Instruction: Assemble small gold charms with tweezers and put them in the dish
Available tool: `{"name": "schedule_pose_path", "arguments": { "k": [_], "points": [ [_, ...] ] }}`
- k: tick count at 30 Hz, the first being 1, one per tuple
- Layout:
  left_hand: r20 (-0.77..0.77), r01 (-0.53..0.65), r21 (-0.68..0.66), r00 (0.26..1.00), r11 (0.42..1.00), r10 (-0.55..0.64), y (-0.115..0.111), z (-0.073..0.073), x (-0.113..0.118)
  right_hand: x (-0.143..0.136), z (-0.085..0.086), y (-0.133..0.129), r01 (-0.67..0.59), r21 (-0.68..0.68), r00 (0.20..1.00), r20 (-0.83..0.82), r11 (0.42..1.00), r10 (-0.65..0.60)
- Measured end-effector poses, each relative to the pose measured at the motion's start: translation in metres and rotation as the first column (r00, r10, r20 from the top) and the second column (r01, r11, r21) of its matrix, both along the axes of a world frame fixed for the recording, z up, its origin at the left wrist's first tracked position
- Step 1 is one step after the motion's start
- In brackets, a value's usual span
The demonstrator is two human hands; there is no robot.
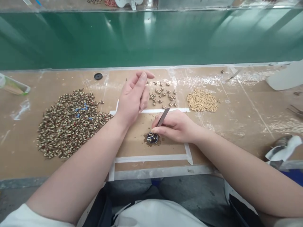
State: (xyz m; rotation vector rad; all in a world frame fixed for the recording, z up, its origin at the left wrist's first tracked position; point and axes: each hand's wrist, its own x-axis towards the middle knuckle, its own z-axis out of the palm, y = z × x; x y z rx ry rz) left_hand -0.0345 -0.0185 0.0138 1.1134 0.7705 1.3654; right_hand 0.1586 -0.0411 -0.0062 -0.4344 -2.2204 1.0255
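Right hand (176,127): thumb and fingers pinching a slim, flat, dark-grey, tweezer-like tool (163,117), tip hidden. Just by the fingertips, toward eight o'clock, a small, round, glossy black dish (157,138) holding pale rounded bits (149,140), ringed by damp-looking stains (153,145). At ten, left hand (135,94), loosely curled, contents impossible to tell. At two, a flat pile of round tan beads (202,100); at nine, a heap of cream-and-dark curved pieces (68,126). Possible mishap: a tipped dish, from nudging fingertips.

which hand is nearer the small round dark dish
Right. The right hand, gripping a thin flat tool, is close beside the small round dark dish, at its far right edge. The left hand is farther off, beyond the dish and to its left.
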Motion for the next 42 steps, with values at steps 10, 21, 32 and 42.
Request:
{"name": "schedule_pose_path", "arguments": {
  "k": [10,21,32,42],
  "points": [
    [0.122,0.004,-0.28,0.992,0.96,0.031,0.006,0.004,0.012,0.001,0.001,0.0,0.047,0.04,0.999,0.023,0.998,-0.048],
    [0.114,-0.095,-0.213,0.986,0.972,0.121,-0.001,0.004,0.012,0.002,0.0,0.001,0.038,0.0,0.998,0.055,0.999,-0.038],
    [0.17,0.018,-0.143,0.985,0.99,0.007,-0.002,-0.004,0.008,0.002,0.003,0.001,0.049,-0.033,0.994,0.095,0.998,-0.045],
    [0.131,0.026,-0.14,0.991,0.99,-0.007,-0.004,-0.007,0.009,0.004,0.007,-0.005,0.101,-0.316,0.987,-0.085,0.943,-0.134]
  ]
}}
